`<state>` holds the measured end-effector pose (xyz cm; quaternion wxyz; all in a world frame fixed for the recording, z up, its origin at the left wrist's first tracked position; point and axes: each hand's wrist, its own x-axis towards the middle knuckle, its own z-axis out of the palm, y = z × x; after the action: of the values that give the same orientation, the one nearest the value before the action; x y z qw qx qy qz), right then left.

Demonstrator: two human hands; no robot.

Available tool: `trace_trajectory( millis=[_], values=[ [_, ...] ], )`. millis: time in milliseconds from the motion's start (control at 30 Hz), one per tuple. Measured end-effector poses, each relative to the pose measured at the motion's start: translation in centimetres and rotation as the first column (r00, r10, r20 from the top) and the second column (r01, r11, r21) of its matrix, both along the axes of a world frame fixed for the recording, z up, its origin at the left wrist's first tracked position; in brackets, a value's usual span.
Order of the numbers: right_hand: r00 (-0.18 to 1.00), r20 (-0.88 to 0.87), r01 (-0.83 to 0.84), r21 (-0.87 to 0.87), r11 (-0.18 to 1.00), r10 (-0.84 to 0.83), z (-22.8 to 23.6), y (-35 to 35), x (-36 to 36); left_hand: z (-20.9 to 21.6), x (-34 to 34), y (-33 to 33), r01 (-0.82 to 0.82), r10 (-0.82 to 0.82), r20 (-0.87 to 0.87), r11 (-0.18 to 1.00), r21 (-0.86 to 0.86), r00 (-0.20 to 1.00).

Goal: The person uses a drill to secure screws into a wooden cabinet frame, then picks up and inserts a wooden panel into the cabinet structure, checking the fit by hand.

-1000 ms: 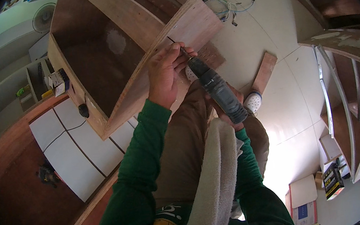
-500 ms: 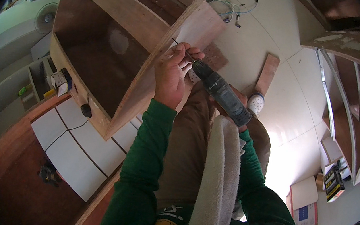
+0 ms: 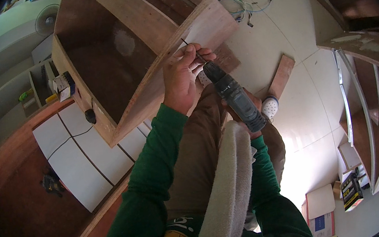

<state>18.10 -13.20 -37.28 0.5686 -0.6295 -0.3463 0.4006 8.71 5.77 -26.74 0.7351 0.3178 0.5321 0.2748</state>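
Observation:
My right hand, mostly hidden behind the tool, grips a dark cordless drill that slants up and to the left. From its chuck sticks a long thin drill bit. The fingers of my left hand are closed around this bit just ahead of the chuck. Past my fingertips, the bit's dark tip lies at the edge of a wooden cabinet carcass; whether it touches the wood I cannot tell.
White panels and another power tool lie at left. A small box rests on the carcass edge. Loose wires and a wood strip are on the floor. Another cabinet stands right. A towel hangs before me.
The drill and my right hand have shifted very slightly. My left hand keeps its hold on the bit, almost unmoved.

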Motion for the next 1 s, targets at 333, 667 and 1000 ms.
trace_trajectory(
  millis=[333,667,1000],
  values=[
    [0.983,0.186,-0.003,0.021,1.000,-0.001,0.6,0.7,0.3,0.0,0.0,-0.2,-0.008,0.008,0.019,1.000,0.003,1.000],
    [0.993,0.121,0.000,0.057,0.998,-0.007,0.4,0.9,0.0,0.0,0.2,-0.1,-0.013,0.012,0.036,1.000,0.003,0.999],
    [0.989,0.143,-0.039,0.033,0.999,0.034,0.2,0.8,0.1,0.3,0.1,0.1,0.014,-0.014,0.022,1.000,-0.021,1.000]
  ],
)
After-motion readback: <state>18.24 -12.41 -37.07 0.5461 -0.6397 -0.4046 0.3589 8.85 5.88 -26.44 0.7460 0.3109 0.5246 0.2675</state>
